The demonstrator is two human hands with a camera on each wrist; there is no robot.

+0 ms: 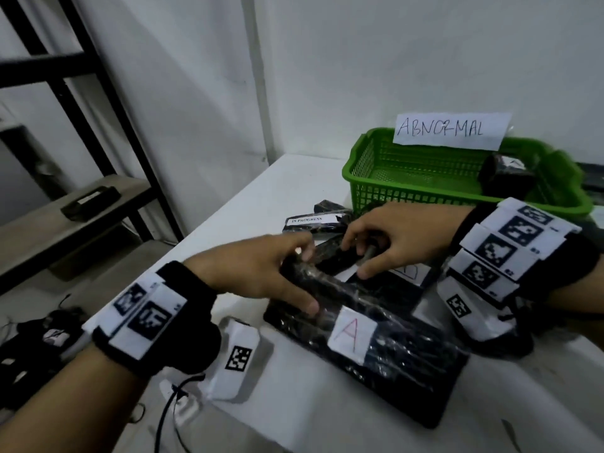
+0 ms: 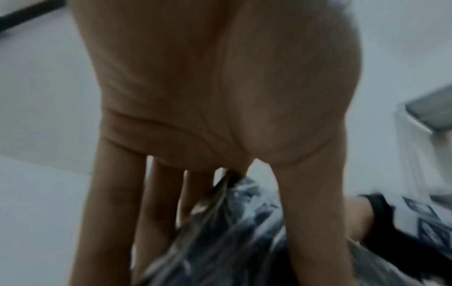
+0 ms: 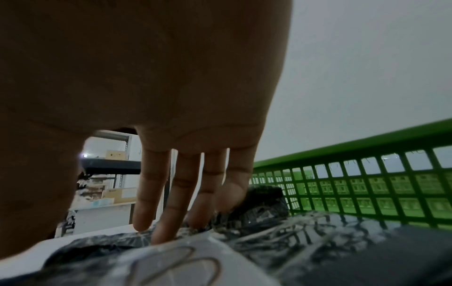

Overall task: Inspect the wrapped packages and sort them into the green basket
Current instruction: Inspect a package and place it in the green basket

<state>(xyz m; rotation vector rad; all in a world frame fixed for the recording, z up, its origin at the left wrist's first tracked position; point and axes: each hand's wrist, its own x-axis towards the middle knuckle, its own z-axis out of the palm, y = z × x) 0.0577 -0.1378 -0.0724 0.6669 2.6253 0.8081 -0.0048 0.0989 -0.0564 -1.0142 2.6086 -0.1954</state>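
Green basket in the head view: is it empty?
No, one black wrapped package already lies inside the green basket at its right end, below the paper sign reading ABNORMAL.

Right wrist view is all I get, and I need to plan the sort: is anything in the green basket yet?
Observer: Yes, one wrapped package lies at the right end of the green basket.
Operator: Does the basket carry any label?
Observer: A paper sign on its far rim reads ABNORMAL.
Operator: What is the left hand doing?
Observer: The left hand grips the far end of a black package that bears a white label with a red A.
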